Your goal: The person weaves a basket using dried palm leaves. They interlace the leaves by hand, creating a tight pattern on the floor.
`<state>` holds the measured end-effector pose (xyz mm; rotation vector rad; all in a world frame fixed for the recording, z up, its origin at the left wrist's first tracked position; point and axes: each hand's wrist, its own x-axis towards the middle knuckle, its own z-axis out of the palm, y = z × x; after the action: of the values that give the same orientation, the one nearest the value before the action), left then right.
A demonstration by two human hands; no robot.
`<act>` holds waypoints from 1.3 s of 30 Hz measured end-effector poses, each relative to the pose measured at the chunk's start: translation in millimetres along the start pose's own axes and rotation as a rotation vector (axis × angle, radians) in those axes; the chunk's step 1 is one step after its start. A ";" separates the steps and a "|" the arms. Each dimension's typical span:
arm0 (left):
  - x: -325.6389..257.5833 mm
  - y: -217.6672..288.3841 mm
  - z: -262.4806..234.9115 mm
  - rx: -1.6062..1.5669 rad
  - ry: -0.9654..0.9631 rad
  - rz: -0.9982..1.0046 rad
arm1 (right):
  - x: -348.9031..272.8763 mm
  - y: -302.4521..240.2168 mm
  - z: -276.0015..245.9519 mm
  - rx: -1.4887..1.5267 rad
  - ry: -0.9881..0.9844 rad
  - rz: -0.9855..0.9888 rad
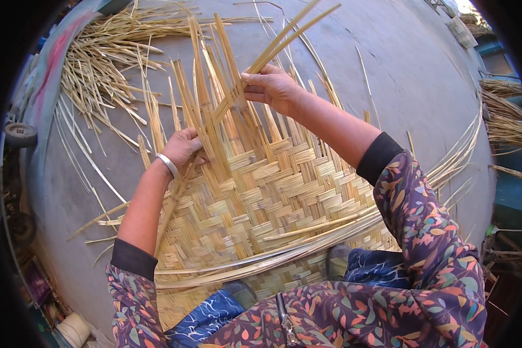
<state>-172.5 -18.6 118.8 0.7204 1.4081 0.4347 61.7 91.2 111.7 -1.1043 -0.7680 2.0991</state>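
A partly woven mat (267, 194) of flat yellow reed strips lies in front of me, with loose strip ends standing up along its far edge. My right hand (272, 90) is closed on a pair of long reed strips (298, 32), which slant up and away past its fingers. From there they run down to the left among the raised upright strips (206, 87). Lower and to the left, my left hand (182, 148), with a silver bangle at the wrist, has its fingers closed around reed strips at the mat's far left part. Its fingertips are partly hidden behind them.
A big heap of loose reeds (104, 64) lies on the grey floor (400, 69) at the far left. A bundle of long thin strips (307, 246) crosses the mat close to my feet. More reed bundles (507, 113) are at the right edge, and a small wheel (20, 134) at the left.
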 end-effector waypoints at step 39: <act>-35.6 -72.3 15.0 1.228 0.509 0.832 | -72.3 37.9 -22.3 -0.592 0.049 0.123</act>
<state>-172.7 -97.3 95.6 2.3662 1.7485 0.3549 102.9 17.4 108.2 -1.5319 -1.3811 1.9810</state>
